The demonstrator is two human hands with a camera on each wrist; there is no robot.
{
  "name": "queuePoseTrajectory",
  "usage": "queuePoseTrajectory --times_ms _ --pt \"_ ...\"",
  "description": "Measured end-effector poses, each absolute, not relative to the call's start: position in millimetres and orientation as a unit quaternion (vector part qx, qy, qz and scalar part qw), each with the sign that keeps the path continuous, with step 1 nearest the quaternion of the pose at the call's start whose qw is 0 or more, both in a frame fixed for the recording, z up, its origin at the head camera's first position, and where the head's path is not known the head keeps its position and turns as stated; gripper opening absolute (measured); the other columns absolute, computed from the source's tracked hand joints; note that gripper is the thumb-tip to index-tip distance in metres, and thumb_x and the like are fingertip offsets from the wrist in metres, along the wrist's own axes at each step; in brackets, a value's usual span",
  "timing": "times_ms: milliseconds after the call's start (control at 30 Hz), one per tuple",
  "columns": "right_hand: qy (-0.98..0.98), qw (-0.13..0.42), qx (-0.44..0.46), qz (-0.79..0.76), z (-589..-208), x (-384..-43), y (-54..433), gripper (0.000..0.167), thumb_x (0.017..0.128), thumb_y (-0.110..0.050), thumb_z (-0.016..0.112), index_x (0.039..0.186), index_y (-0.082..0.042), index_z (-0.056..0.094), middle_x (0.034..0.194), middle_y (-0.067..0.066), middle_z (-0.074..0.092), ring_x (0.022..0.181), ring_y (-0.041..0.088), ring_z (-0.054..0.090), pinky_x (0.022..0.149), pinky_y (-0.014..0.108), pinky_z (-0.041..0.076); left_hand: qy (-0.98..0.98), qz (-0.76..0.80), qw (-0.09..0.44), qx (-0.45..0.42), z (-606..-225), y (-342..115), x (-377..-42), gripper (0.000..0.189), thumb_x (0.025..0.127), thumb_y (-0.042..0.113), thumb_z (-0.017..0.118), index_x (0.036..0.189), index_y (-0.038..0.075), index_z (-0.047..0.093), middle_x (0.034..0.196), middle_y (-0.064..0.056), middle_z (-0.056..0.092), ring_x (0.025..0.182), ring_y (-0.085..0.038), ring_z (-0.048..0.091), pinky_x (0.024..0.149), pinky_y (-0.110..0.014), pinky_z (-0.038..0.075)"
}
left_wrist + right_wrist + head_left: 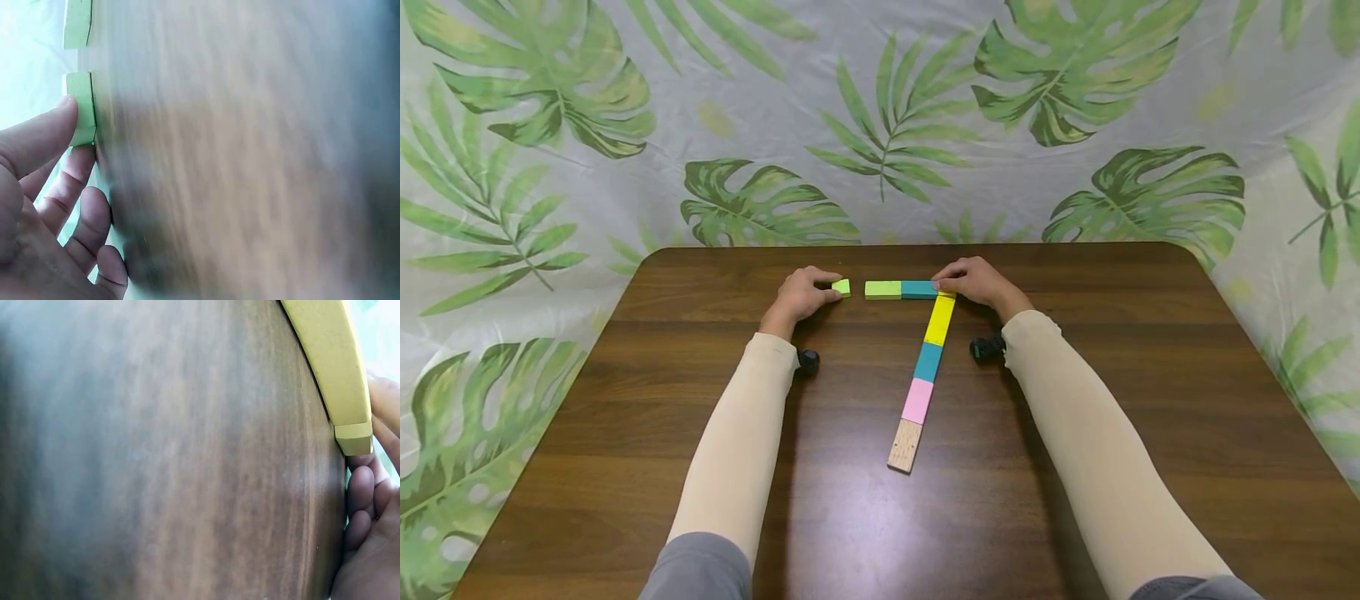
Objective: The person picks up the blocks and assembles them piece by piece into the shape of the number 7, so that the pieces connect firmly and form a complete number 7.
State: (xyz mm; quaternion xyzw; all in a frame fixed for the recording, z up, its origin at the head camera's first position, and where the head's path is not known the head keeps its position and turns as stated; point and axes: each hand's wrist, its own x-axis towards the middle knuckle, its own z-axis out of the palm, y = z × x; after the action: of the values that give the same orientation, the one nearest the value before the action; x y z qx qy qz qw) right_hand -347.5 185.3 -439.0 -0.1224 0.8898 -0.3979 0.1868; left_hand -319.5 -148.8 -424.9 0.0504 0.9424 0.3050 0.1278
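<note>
My left hand (801, 296) pinches a small light green block (841, 288) between thumb and fingers at the table's far side. In the left wrist view the green block (81, 106) shows its long face, the thumb on it. A gap parts it from another light green block (883, 290), which joins a teal block (917, 289) end to end. At the corner of the layout, my right hand (981, 282) grips the far end of the yellow piece (940, 319), its fingertips also right at the teal block. The right wrist view shows yellow pieces (337, 369) beside the curled fingers.
From the yellow corner a slanting row runs toward me: a second teal block (928, 362), a pink block (917, 401) and a bare wood block (905, 446). All lie on a dark wooden table (647, 417). A leaf-patterned cloth (910, 108) hangs behind it.
</note>
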Motion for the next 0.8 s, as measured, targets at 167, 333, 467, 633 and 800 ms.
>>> queuePoseTrajectory --times_ms 167,333,467,633,800 --pt "0.890 0.186 -0.120 -0.399 -438.8 -347.7 184.9 0.033 0.099 -0.028 0.060 0.125 -0.010 0.070 0.145 0.014 0.051 0.135 0.035 0.044 0.113 0.052 0.038 0.939 0.317 0.128 0.045 -425.5 -144.0 -319.6 0.048 0.097 0.028 0.063 0.144 0.019 0.054 0.151 -0.010 0.048 0.142 -0.036 0.039 0.118 -0.054 0.029" --pt "0.889 0.188 -0.119 -0.401 -440.5 -348.5 186.0 0.034 0.100 -0.029 0.060 0.126 -0.010 0.069 0.146 0.015 0.050 0.135 0.035 0.043 0.113 0.053 0.038 0.938 0.317 0.135 0.041 -425.8 -138.5 -319.3 0.045 0.097 0.030 0.064 0.140 0.020 0.058 0.156 -0.010 0.043 0.145 -0.037 0.036 0.118 -0.057 0.025" --pt "0.887 0.188 -0.119 -0.405 -439.4 -347.2 185.6 0.034 0.099 -0.028 0.060 0.126 -0.010 0.069 0.144 0.015 0.050 0.134 0.035 0.044 0.113 0.052 0.038 0.938 0.318 0.133 0.048 -425.5 -133.5 -318.9 0.044 0.097 0.031 0.064 0.139 0.020 0.059 0.154 -0.010 0.045 0.143 -0.036 0.038 0.117 -0.058 0.024" --pt "0.889 0.184 -0.122 -0.401 -439.5 -345.2 184.1 0.034 0.099 -0.029 0.061 0.126 -0.010 0.069 0.143 0.015 0.052 0.133 0.035 0.045 0.112 0.051 0.039 0.932 0.335 0.133 0.047 -427.3 -131.1 -317.3 0.043 0.097 0.030 0.065 0.138 0.020 0.059 0.149 -0.009 0.048 0.140 -0.035 0.041 0.117 -0.058 0.023" --pt "0.891 0.180 -0.122 -0.398 -439.1 -346.0 183.6 0.034 0.100 -0.028 0.060 0.126 -0.009 0.069 0.143 0.016 0.052 0.131 0.035 0.046 0.110 0.051 0.040 0.929 0.342 0.134 0.052 -428.5 -131.3 -318.7 0.043 0.097 0.030 0.064 0.139 0.019 0.059 0.149 -0.010 0.048 0.140 -0.036 0.041 0.119 -0.059 0.020"
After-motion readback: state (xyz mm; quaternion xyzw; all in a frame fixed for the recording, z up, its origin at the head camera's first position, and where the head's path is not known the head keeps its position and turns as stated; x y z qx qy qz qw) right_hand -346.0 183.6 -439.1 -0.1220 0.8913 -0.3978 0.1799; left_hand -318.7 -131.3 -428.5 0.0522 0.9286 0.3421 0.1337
